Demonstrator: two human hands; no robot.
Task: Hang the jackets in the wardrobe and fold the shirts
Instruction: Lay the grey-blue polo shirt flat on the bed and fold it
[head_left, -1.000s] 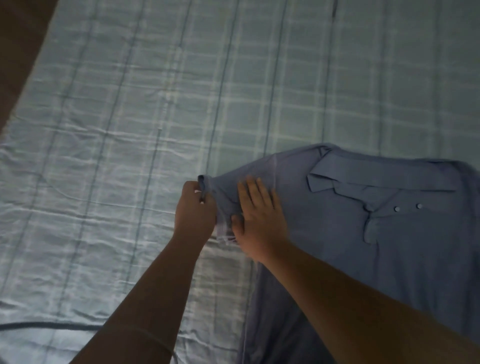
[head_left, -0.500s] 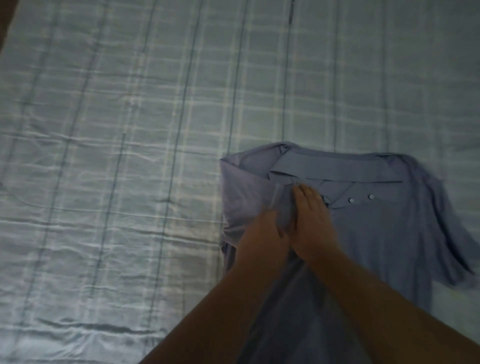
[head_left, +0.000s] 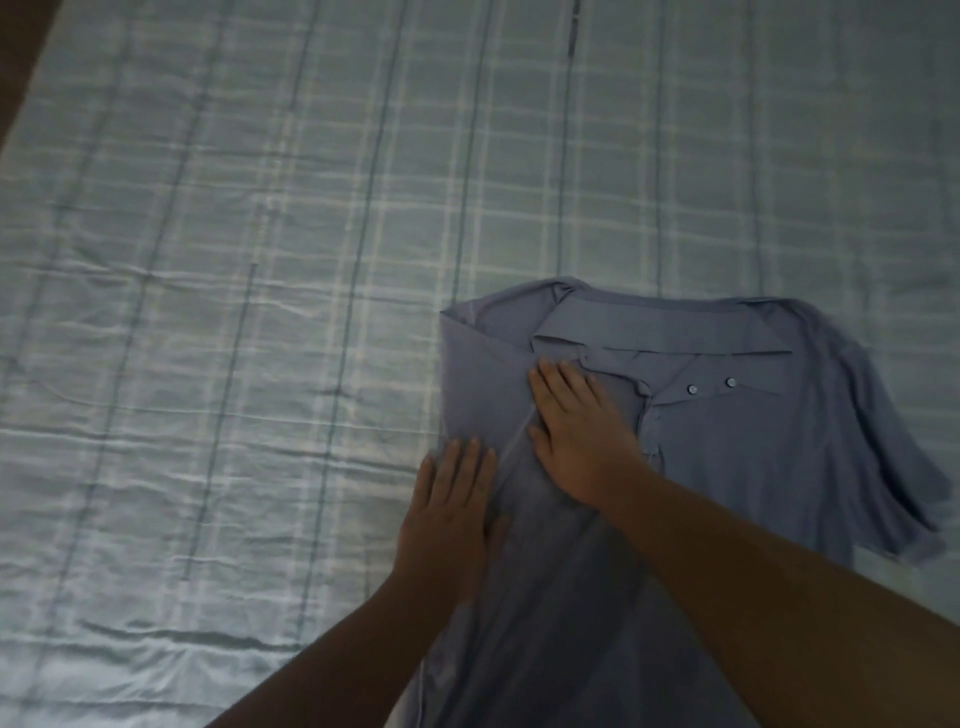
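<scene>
I have a dusty-blue, soft-knit polo shirt (head_left: 753, 467) lying face up on a pale green checked quilted bed cover (head_left: 260, 260), its flat collar (head_left: 675, 338) at the far end from me. I place everything from that collar. Just below it, two small white buttons (head_left: 711, 385) sit on the open placket. Left of the collar, the shirt's side panel (head_left: 483, 374) is turned in over the chest and makes a fairly straight edge. Right of the collar, the short sleeve (head_left: 893, 457) lies spread out and rumpled, not yet folded.

The right hand (head_left: 576, 426) lies flat just below the collar's left tip, fingers straight and close together, pressing the turned-in panel down; it grasps nothing. The left hand (head_left: 452, 509) sits lower and further left of the collar, palm down with fingers straight, resting on the folded edge; it too holds nothing.

I judge this to be the smoothing of the first side fold. The knit looks thin and limp, so the panel may slide open once both hands lift. A slanting crease runs below the collar between the two hands, and stroking along it could press it in rather than clear it. The collar's left tip lies partly under the fold and could get creased. The bed cover is soft and wrinkled, so a firm push may drag the whole shirt askew. In this dim light I cannot tell whether the tucked sleeve lies flat underneath.
</scene>
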